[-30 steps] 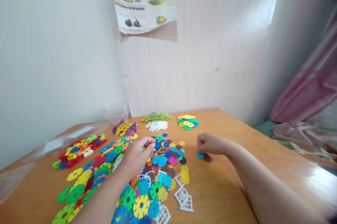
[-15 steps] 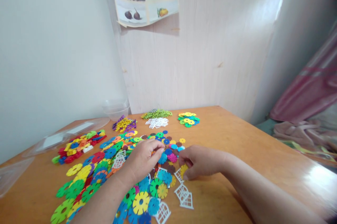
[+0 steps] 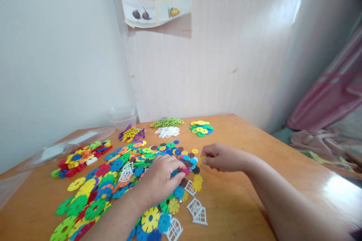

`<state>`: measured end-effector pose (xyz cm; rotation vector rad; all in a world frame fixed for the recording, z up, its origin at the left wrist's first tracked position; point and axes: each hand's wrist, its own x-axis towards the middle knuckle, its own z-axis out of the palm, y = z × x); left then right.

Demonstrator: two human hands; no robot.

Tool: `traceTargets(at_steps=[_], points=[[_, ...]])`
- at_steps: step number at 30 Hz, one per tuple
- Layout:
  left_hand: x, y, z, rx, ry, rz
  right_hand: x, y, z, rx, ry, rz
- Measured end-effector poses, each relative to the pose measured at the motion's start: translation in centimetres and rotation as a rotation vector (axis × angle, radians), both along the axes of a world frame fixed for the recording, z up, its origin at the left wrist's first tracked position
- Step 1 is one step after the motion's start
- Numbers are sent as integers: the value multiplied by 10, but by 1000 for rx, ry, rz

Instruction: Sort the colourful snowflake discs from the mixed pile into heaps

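My right hand (image 3: pixel 222 158) is closed in a pinch just above the wood at the right side of the pile, with a small yellow flower-shaped disc (image 3: pixel 203 160) showing at its fingertips. My left hand (image 3: pixel 162 178) reaches over the pile of colourful slotted plastic discs. Its thumb and forefinger close about a magenta flower-shaped disc (image 3: pixel 186 171). Near the fingers are a black disc (image 3: pixel 196 169), yellow discs (image 3: pixel 197 183) and a white lattice window piece (image 3: pixel 190 188). The left hand and forearm hide part of the pile.
Along the back of the table (image 3: pixel 240 195) are sorted heaps: purple and yellow pieces (image 3: pixel 132 134), green pieces (image 3: pixel 166 122), white lattice pieces (image 3: pixel 167 132) and flower discs (image 3: pixel 201 128). Red and yellow blocks (image 3: pixel 80 158) lie left. Clear tubs (image 3: pixel 122 117) stand by the wall.
My right hand has moved up and away from the white lattice piece, uncovering yellow discs and a black disc. The left hand has come right and nearer, onto the magenta disc.
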<state>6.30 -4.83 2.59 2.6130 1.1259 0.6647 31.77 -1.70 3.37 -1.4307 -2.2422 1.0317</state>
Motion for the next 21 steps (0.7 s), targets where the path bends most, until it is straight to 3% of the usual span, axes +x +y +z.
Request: traceTargets(at_steps=[3, 12, 18, 21], points=[[6, -6, -1, 22, 46, -51, 13, 5, 1, -74, -40, -103], [8, -13, 1, 5, 109, -96, 27, 17, -10, -101, -122, -38], [7, -13, -1, 5, 138, -83, 20, 14, -10, -56, -130, -119], [8, -13, -3, 9, 136, -86, 10, 8, -6, 7, -101, -52]])
